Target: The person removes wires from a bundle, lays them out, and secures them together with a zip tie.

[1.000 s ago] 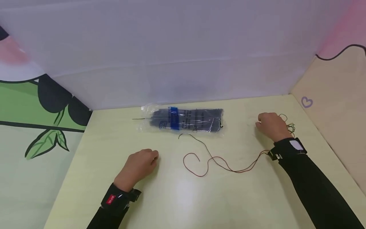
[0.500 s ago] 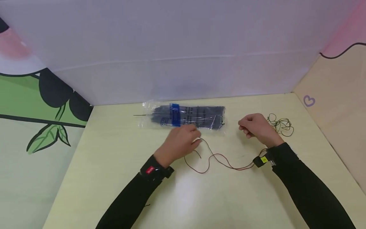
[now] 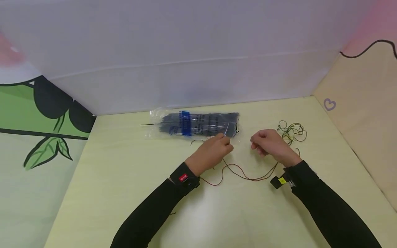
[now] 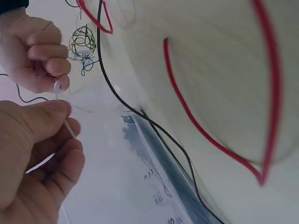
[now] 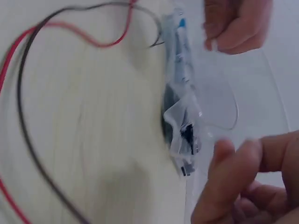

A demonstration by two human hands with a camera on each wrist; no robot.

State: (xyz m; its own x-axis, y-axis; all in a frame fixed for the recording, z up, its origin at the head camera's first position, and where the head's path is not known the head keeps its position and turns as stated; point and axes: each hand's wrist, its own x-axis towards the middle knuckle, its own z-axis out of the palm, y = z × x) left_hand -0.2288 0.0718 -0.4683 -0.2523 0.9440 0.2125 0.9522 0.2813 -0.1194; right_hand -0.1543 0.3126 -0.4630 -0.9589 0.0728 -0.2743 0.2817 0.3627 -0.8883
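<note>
My left hand reaches across the middle of the table. In the left wrist view its thumb and fingers pinch a thin pale strand with a whitish tip. My right hand, fingers curled, faces it a short gap away; whether anything thin sits between its fingertips I cannot tell. Under and in front of the hands run a red wire and a black wire, loose on the table. Behind the left hand lies a clear plastic bag of dark thin strips with a blue label.
A tangle of green and yellow wire lies beyond my right hand. One dark strip pokes from the bag's left end. The pale table meets a white back wall and a beige right wall.
My left hand has moved right and away from me, from the left side of the table to near the bag. My right hand has come left from the tangle, so the hands are now close together.
</note>
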